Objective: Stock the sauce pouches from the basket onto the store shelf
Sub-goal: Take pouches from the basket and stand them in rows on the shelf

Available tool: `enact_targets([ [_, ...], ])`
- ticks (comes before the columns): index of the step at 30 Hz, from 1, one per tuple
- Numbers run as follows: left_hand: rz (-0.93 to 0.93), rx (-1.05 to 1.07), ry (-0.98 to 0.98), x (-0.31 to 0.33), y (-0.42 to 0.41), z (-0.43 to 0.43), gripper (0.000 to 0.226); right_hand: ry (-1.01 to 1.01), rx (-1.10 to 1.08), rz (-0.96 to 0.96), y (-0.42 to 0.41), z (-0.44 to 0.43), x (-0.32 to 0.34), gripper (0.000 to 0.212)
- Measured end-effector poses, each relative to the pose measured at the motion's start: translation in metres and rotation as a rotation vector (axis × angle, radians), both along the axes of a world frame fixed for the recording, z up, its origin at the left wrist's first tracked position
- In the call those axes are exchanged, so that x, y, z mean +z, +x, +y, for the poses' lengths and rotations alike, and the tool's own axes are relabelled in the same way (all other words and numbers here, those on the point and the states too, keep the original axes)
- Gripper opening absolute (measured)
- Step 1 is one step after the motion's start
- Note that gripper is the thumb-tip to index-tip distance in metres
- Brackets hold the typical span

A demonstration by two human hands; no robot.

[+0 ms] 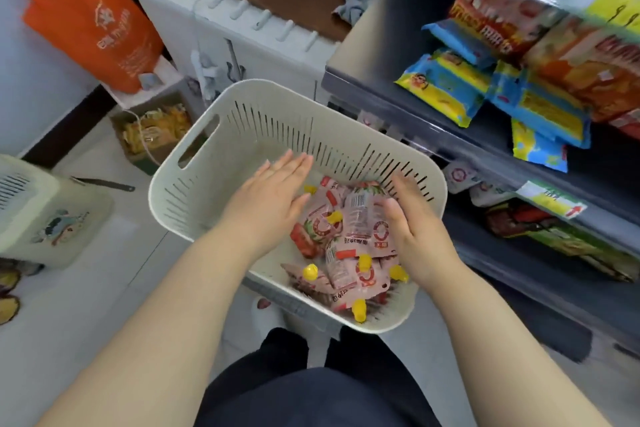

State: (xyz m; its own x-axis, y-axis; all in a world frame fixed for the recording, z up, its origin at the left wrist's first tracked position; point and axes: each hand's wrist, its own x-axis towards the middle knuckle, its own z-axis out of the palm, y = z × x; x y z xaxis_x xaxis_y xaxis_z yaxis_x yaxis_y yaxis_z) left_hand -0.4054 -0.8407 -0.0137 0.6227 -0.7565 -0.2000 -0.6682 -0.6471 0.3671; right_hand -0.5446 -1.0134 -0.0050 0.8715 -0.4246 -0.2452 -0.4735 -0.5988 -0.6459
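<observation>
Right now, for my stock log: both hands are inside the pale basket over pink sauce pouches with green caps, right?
The caps are yellow, not green, per the head view; left hand and right hand are inside the pale basket over pink sauce pouches.

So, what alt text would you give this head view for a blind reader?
A person's flat left hand and right hand, curled round pink sauce pouches, reach into a pale basket. A store shelf of snack packets stands at right.
</observation>
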Motion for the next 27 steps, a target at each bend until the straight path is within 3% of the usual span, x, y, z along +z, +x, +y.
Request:
enact_targets([
  [4, 0.077, -0.183, 0.066, -0.017, -0.006, -0.034, 0.056, 0.002, -0.037, 0.017, -0.004, 0.006, -0.001, 0.051],
  [10, 0.328, -0.476, 0.399, -0.033, -0.039, -0.09, 0.057, -0.03, -0.084, -0.046, 0.0, 0.005, -0.011, 0.05],
  [13, 0.292, -0.562, 0.625, -0.041, -0.051, -0.108, 0.038, -0.211, 0.042, 0.023, 0.001, 0.005, -0.016, 0.062],
  [17, 0.051, -0.652, 0.826, -0.052, -0.064, -0.114, 0.055, -0.462, 0.146, 0.024, -0.001, 0.002, -0.033, 0.051],
  [22, -0.046, -0.562, 0.855, -0.064, -0.076, -0.109, 0.064, -0.467, 0.192, 0.025, 0.0, 0.001, -0.038, 0.049],
  [27, 0.134, -0.304, 0.716, -0.075, -0.069, -0.107, 0.07, -0.517, 0.192, 0.016, -0.001, 0.0, -0.038, 0.048],
])
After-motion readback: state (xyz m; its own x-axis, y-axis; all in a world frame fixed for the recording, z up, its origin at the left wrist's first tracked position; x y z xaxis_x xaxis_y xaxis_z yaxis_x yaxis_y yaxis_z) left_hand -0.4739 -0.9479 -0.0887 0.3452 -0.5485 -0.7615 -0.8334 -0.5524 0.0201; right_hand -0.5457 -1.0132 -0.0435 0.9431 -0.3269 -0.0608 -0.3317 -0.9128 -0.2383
